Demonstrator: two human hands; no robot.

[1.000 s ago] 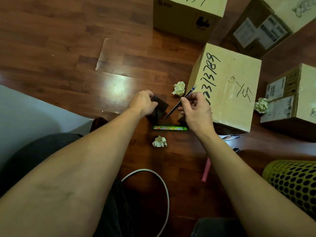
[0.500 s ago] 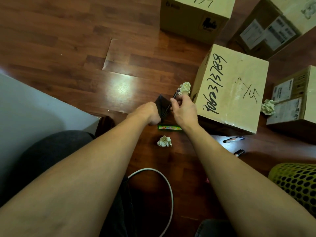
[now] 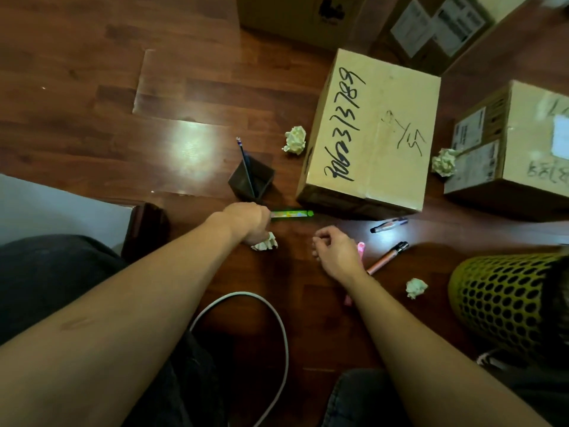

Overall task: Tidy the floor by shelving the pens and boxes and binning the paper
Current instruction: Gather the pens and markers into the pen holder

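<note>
A black square pen holder point(image 3: 261, 182) stands on the wooden floor with a dark pen point(image 3: 244, 158) upright in it. Nearer me lies a green pen point(image 3: 292, 214); my left hand point(image 3: 246, 223) is closed over its left end, with a crumpled paper ball point(image 3: 265, 243) against the hand's near side. My right hand point(image 3: 335, 254) hovers loosely curled and empty over a pink pen point(image 3: 360, 250). Two more pens, a dark one point(image 3: 389, 224) and a pink-gold one point(image 3: 387, 257), lie to its right. Other paper balls point(image 3: 295, 140) point(image 3: 443, 161) point(image 3: 415, 288) sit beside the cardboard boxes point(image 3: 385, 143) point(image 3: 523, 143).
A yellow-green mesh bin point(image 3: 505, 306) stands at the right, near my knee. More cardboard boxes point(image 3: 295, 16) point(image 3: 440, 29) line the far edge. A white cable point(image 3: 281, 331) loops on the floor between my arms. A pale surface point(image 3: 46, 208) and a dark furniture leg point(image 3: 144, 229) are at left.
The dark pen left my right hand and now stands in the holder. Both hands let go of the holder and drew back; the left closed on the green pen.
</note>
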